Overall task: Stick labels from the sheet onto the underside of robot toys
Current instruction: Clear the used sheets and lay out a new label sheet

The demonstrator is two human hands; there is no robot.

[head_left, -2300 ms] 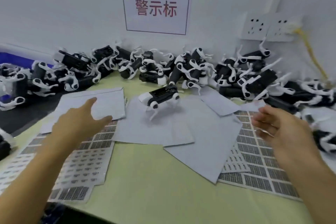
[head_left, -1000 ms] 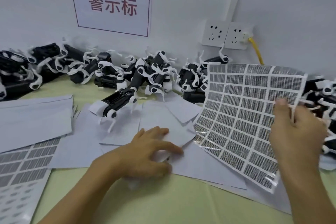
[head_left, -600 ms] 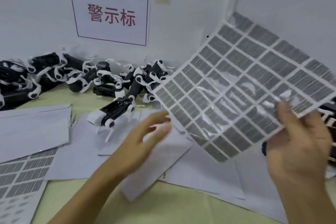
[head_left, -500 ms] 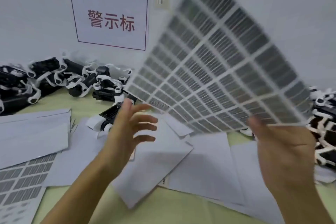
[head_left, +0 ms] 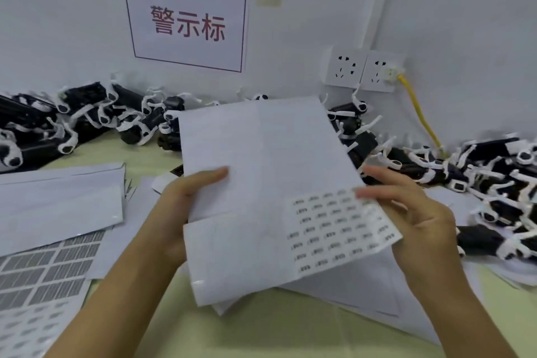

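wall sign reading 警示标

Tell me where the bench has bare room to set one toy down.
Bare table shows along the near edge, between both forearms, below the held label sheet. A smaller bare strip lies between the left paper stack and the back toys. The right side is crowded with robot toys and loose sheets.

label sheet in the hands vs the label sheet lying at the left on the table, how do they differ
The held sheet is lifted and tilted, gripped by the left hand and right hand; the flat sheet lies untouched. The held sheet keeps small labels in one corner only; the flat sheet has large dark ones in rows. Both are white-backed.
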